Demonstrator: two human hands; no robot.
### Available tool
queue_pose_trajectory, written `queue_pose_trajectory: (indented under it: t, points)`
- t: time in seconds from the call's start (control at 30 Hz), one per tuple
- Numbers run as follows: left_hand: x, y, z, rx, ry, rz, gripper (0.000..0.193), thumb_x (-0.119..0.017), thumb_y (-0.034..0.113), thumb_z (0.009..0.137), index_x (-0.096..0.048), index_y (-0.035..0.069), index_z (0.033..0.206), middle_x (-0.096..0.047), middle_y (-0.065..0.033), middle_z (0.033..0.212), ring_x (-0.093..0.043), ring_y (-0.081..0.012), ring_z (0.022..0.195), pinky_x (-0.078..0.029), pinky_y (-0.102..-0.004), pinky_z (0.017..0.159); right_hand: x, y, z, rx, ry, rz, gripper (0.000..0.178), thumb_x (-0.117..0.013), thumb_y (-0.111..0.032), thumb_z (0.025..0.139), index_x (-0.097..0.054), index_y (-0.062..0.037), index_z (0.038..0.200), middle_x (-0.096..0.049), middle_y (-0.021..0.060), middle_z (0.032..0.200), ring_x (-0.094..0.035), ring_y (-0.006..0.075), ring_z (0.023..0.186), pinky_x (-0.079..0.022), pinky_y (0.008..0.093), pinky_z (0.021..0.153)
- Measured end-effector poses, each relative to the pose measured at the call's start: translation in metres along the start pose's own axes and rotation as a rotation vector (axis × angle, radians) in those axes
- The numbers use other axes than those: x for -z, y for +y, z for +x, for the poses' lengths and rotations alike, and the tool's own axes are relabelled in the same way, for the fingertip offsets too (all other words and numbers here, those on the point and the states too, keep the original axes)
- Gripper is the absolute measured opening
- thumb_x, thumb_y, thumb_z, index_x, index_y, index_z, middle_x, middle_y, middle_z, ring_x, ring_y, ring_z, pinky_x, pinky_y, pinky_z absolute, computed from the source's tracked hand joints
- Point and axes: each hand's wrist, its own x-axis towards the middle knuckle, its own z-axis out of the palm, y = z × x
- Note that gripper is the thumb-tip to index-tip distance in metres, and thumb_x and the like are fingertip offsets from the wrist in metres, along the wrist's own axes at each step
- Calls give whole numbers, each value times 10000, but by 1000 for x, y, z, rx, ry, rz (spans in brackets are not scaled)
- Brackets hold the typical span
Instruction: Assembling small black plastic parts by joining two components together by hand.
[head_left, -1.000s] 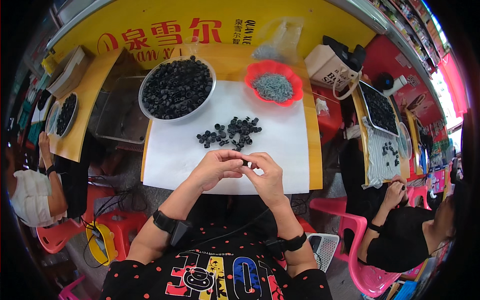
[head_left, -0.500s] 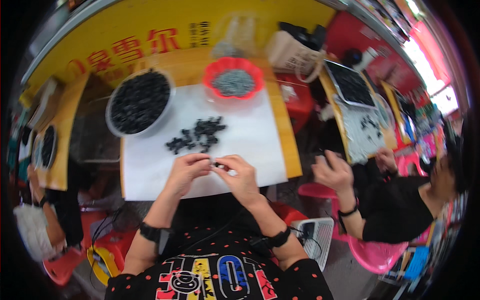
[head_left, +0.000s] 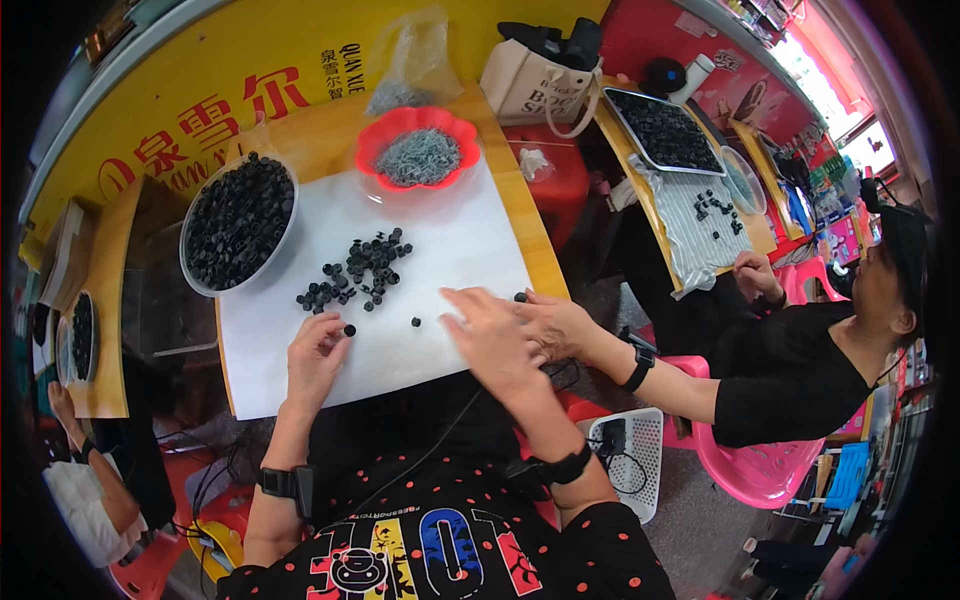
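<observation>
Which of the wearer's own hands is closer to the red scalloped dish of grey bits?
The right hand, though not by much: it lies flat on the white sheet below the red dish. The left hand sits lower-left, by a loose black piece.

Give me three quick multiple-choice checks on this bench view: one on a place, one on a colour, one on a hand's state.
1. Where is the heap of small black plastic rings?
A. on the white paper sheet
B. in the scalloped dish
C. on the floor

2. What colour is the scalloped plastic dish of grey metal bits?
A. blue
B. red
C. green

3. How is the left hand?
A. flat, palm up
B. out of view
C. fingertips pinched by one loose black ring

Answers: 1 A, heap lies mid-sheet; 2 B, rim is red; 3 C, fingertips meet beside that ring.
</observation>
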Motion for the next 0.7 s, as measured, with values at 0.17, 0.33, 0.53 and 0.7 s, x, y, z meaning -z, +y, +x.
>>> queue_pose_trajectory:
  t: [0.17, 0.33, 0.53, 0.7]
  points:
    - [2, -7, -3, 28, 42, -186, 229, -642, -57, 791, -647, 3, 1012, -608, -66, 1080, -579, -101, 796, -499, -222, 693, 69, 80, 0, 366, -86, -254, 250, -615, -117, 818, -655, -61, 1057, -633, 131, 987, -603, 311, 921, -487, 385, 800]
    - [8, -5, -4, 126, 56, -343, 190, -597, -50, 841, -648, -11, 1020, -630, -61, 1037, -600, -104, 827, -495, -225, 713, 80, 82, 2, -94, -96, -241, 230, -650, -111, 783, -680, -40, 1000, -648, 143, 921, -623, 313, 894, -497, 375, 780]
    - [16, 33, 8, 240, -6, -623, 130, -584, -13, 866, -661, -10, 971, -686, -80, 883, -632, -124, 740, -490, -227, 668, 67, 74, 3, -172, -221, -272, 258, -714, -118, 746, -662, -29, 982, -639, 168, 901, -628, 347, 866, -500, 397, 758]
    - [-1, 56, 15, 277, -249, -710, 131, -615, 5, 859, -660, -23, 978, -679, -80, 909, -648, -138, 783, -522, -247, 689, 56, 45, 5, -201, -78, -16, 238, -707, -90, 748, -670, 2, 964, -640, 139, 852, -613, 247, 710, -488, 332, 670]
